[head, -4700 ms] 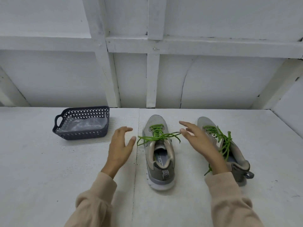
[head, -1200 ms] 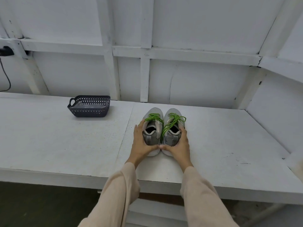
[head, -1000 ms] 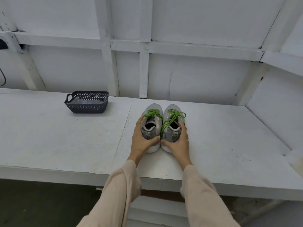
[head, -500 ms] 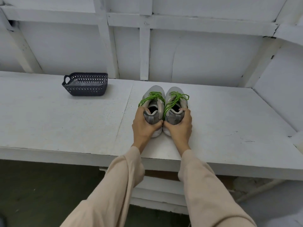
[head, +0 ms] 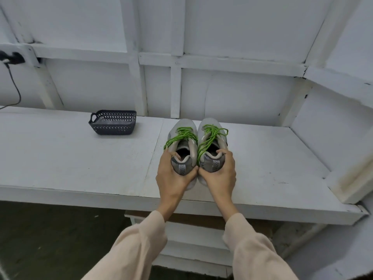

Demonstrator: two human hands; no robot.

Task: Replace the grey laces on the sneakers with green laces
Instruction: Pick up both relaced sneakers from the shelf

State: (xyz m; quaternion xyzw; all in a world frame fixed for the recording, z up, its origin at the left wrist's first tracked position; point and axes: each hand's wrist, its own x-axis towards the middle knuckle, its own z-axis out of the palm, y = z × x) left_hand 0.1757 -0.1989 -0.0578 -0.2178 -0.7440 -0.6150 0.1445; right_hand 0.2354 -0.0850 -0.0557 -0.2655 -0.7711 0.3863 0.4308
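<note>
two grey sneakers (head: pixel 196 146) stand side by side, touching, toes toward the wall, on a white bench (head: pixel 80 158). green laces (head: pixel 210 136) run through both. the left hand (head: pixel 173 176) grips the left heel, the right hand (head: pixel 220 172) the right heel. a dark basket (head: pixel 113 122) sits well apart at left.

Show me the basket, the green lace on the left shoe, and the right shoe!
basket (head: pixel 113 129): head view, on its front wall.
green lace on the left shoe (head: pixel 185 132): head view, on the crossed part over the tongue.
right shoe (head: pixel 215 164): head view, on the grey heel.
</note>
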